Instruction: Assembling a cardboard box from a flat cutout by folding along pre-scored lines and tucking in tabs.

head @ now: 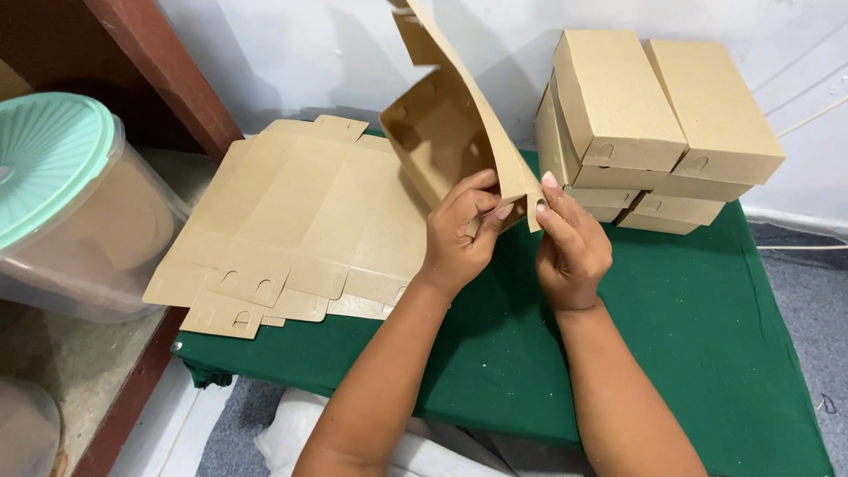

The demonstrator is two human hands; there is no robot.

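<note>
Brown card is what we have in hand: a half-folded carton, raised above the middle of the green-covered table, its open tray turned toward us and its long lid flap curling up past the top of the picture. Our left hand pinches the lower corner of the carton, thumb and fingers pressed on the card. Our right hand pinches the small end flap just beside it, fingertips closed on the edge.

We judge the step in hand to be the forming of one end of the carton, with the corner flap being worked toward its slot. The next move, as we read it, calls for holding the tray wall steady with the left hand while the right bends the flap along its crease and tucks it in squarely, without creasing the thin card.

At the left edge of the table lies a stack of flat blanks, partly overhanging it. At the far right corner stand finished boxes, piled against the wall. A clear tub with a mint lid sits on the shelf to the left.
</note>
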